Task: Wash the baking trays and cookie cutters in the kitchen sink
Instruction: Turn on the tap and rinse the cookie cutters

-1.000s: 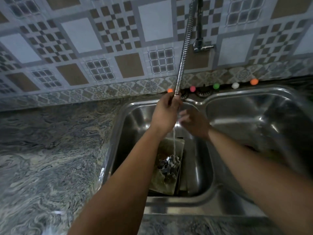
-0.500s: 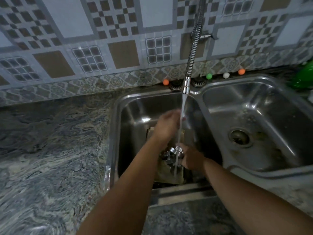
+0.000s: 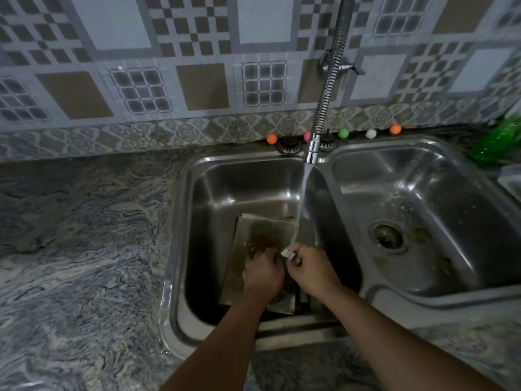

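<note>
The fingers (image 3: 294,256) of the right hand (image 3: 311,270) are curled and pinch a small metal cookie cutter (image 3: 288,253), holding it right under the stream of water (image 3: 301,204) that falls from the tap (image 3: 311,149). The left hand (image 3: 263,273) sits just beside it, touching or nearly touching the right; its fingers bend down toward the baking tray (image 3: 263,235) below, but whether they grip anything cannot be told. The tray lies in the bottom of the left sink basin (image 3: 225,198), tilted a little, its surface smeared with brown residue; at least one more tray edge shows under it near the front wall. The tap is a flexible coiled metal hose that comes down from a wall fitting (image 3: 339,66) and ends over the divider between the two basins. The right sink basin (image 3: 423,193) holds a drain (image 3: 388,237) and some scattered residue. Small coloured balls (image 3: 343,133) line the ledge behind the sink, against the patterned tile wall (image 3: 197,52). A green bottle (image 3: 499,142) stands at the far right. The marbled grey desk (image 3: 84,249) spreads out to the left of the sink.
</note>
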